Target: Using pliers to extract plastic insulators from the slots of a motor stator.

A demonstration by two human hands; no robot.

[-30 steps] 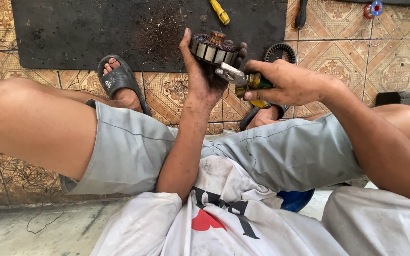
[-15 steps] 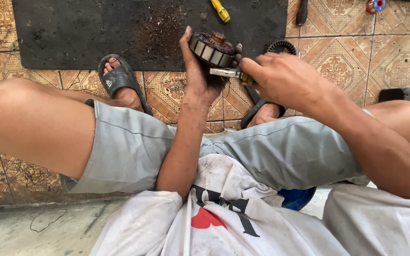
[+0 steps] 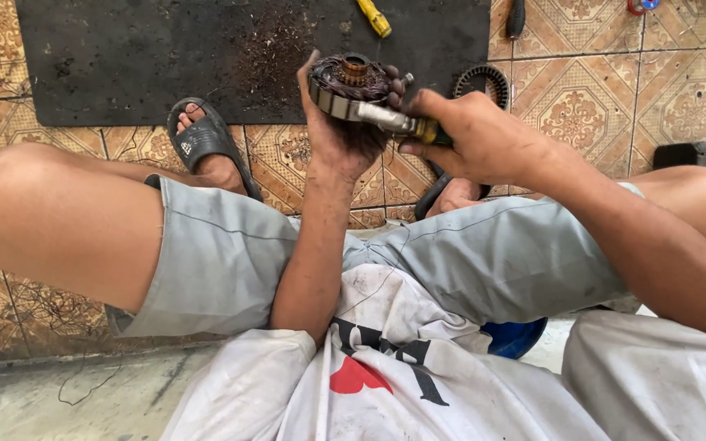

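My left hand [image 3: 338, 131] holds a round motor stator [image 3: 351, 84] with dark copper windings and a brass centre, lifted above my knees. My right hand [image 3: 467, 137] grips a tool [image 3: 386, 118] with a metal shaft and a yellow-and-black handle. The shaft's tip lies against the stator's metal rim on its right side. Both hands are grimy and close together over the tiled floor.
A black rubber mat [image 3: 165, 49] lies ahead with a yellow-handled tool [image 3: 374, 16] on it. A black ribbed ring [image 3: 484, 82] sits on the tiles to the right. My sandalled foot [image 3: 206, 147] rests by the mat. A dark block [image 3: 700, 153] is at far right.
My right hand slid left and closed in on the stator, bringing the tool's shaft against its rim. The stator tilted slightly in my left hand.
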